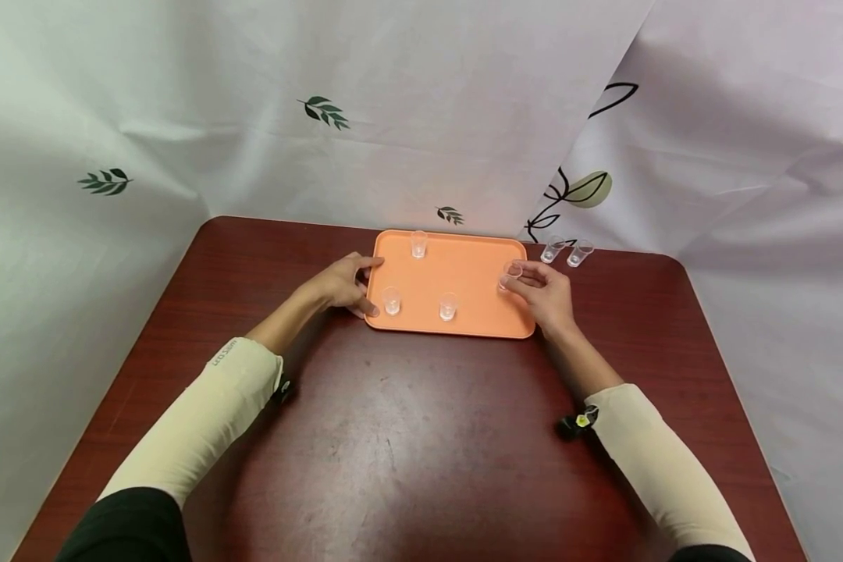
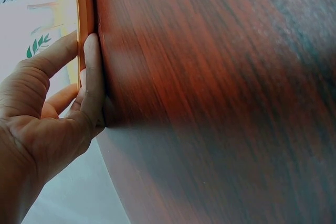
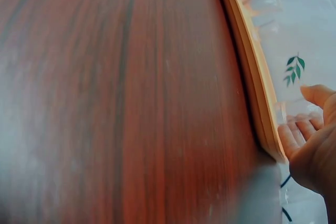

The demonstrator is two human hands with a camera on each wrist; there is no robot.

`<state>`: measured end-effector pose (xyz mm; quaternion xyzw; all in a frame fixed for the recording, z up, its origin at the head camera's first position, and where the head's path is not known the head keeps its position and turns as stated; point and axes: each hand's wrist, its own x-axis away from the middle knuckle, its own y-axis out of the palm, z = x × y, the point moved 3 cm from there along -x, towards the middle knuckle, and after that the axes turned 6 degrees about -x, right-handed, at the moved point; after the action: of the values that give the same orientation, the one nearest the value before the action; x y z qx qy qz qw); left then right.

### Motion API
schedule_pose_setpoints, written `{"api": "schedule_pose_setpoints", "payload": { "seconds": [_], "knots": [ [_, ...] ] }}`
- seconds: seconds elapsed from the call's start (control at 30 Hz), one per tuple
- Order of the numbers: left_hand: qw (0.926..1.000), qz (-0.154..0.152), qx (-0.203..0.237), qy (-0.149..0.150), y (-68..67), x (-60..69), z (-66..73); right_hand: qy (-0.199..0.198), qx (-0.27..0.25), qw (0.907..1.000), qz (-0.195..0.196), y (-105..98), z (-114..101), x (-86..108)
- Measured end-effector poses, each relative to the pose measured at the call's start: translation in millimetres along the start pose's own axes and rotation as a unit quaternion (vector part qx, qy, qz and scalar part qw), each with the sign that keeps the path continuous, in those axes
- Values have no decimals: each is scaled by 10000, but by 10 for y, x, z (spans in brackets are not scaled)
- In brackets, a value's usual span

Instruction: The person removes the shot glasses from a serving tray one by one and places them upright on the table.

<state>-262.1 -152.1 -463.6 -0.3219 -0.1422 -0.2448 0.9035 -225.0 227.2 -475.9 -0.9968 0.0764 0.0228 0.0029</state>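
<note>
While left fingers (image 1: 370, 262), spread, grip orange tray (image 1: 464, 269), right fingers (image 1: 531, 268) pinch clear cup (image 1: 511, 272).

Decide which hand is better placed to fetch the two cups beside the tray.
Probably the right hand: it is nearer the two cups, though pinching another cup. The left hand grips the tray at its opposite end.

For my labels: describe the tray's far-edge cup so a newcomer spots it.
On the dark red table lies an orange tray. Find the small clear cup near its far edge, left of centre. No other tray cup stands so far back.
</note>
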Motion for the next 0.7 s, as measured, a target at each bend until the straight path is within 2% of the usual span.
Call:
{"api": "schedule_pose_setpoints", "payload": {
  "seconds": [0.27,0.5,0.7],
  "knots": [
    [10000,-43,37,-29,6,-8,7,21,-57,9998,200,-222,-28,-19],
    [9999,-35,102,-41,7,-13,0,0,-409,9983,418,-409,-73,-34],
    [10000,-29,30,-9,3,-14,2,77,-487,9967,641,-575,-94,-36]
  ]
}}
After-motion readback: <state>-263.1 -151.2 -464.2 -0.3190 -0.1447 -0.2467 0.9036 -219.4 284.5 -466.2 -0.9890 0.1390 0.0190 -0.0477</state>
